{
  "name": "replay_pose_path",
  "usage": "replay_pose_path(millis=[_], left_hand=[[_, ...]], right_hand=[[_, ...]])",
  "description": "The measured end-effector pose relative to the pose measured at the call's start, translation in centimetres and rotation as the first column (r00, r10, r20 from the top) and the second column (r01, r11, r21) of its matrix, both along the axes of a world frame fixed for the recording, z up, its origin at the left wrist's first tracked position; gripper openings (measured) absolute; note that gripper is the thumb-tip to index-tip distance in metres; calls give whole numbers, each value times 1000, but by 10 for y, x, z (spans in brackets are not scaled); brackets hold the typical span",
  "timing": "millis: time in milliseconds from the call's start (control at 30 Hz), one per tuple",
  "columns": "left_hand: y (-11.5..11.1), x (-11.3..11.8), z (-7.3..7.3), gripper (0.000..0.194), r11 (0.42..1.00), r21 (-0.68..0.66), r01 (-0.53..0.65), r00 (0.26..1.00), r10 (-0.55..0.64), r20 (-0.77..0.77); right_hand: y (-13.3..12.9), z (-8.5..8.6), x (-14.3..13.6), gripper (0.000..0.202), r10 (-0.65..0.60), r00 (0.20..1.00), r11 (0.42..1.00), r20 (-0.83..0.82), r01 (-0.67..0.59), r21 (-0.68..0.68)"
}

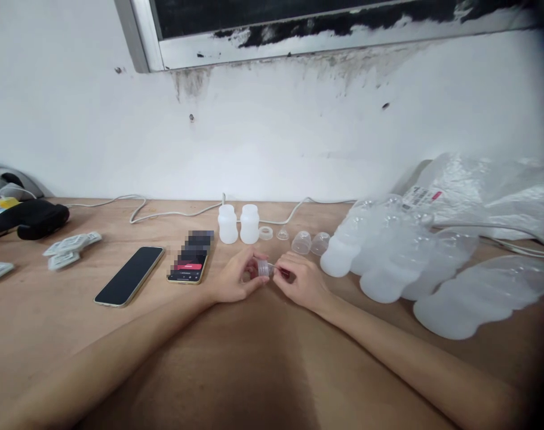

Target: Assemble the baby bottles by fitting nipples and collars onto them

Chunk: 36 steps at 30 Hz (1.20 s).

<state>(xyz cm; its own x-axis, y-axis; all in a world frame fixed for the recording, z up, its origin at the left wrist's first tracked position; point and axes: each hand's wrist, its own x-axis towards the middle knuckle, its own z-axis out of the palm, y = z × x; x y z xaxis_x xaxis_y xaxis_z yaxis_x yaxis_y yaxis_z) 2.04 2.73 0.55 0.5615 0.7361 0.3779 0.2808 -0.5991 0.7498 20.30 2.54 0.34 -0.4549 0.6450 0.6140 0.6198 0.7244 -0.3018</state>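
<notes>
My left hand [240,276] is closed around a translucent screw ring [263,269], held on its side just above the table. Close by on the right, my right hand [301,279] pinches the clear tip of a bottle teat [272,268] that sticks out of the ring. Fingers hide part of the teat. Beyond my hands stand two frosted baby bottles [227,224] without tops. Beside them lie another screw ring [266,233] and a clear teat [282,233]. Two clear dome caps [301,242] rest further right.
Several capped baby bottles [388,269] lie on their sides at the right, before a clear plastic bag [491,191]. Left of my hands lie a dark phone [131,276] and a lit phone [191,258]. Small white packets [70,246] sit further left. A white cable [177,213] runs along the wall.
</notes>
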Motion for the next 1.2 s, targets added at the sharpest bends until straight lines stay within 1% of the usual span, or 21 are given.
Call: replay_pose_path(millis=[200,400,467,533,667,733,867,1000,1100,1200], left_hand=[[-3,0,3,31,998,63,-19,999,22,-44],[-4,0,3,31,1000,19,-5,1000,5,-21],[-4,0,2,31,1000,-15,2,1000,-2,-1],[-2,-1,1,32,996,-84,23,999,-20,31],[1,-3,-1,33,957,-259,128,984,-90,154],[2,-4,-1,33,939,-296,174,972,-116,203],[2,-3,-2,34,934,-296,199,964,-133,230],[1,-3,-3,34,945,-278,175,971,-118,210],[0,-3,-1,33,962,-219,160,979,-126,160],[-1,-3,0,33,976,-168,141,982,-117,145]], right_hand=[[-2,0,0,20,25,999,999,-31,-24,28],[-4,-1,0,21,40,998,999,-40,-38,36],[-4,-1,0,21,37,999,999,-37,-36,28],[-4,-1,1,21,34,999,999,-30,-33,10],[-4,3,2,16,38,999,998,-8,-39,-51],[-4,5,2,9,51,999,993,5,-50,-107],[-4,8,1,11,74,997,973,17,-68,-220],[-2,6,2,11,103,995,963,-9,-102,-251],[0,6,3,12,132,991,957,-32,-136,-258],[1,7,5,12,183,982,934,-55,-191,-302]])
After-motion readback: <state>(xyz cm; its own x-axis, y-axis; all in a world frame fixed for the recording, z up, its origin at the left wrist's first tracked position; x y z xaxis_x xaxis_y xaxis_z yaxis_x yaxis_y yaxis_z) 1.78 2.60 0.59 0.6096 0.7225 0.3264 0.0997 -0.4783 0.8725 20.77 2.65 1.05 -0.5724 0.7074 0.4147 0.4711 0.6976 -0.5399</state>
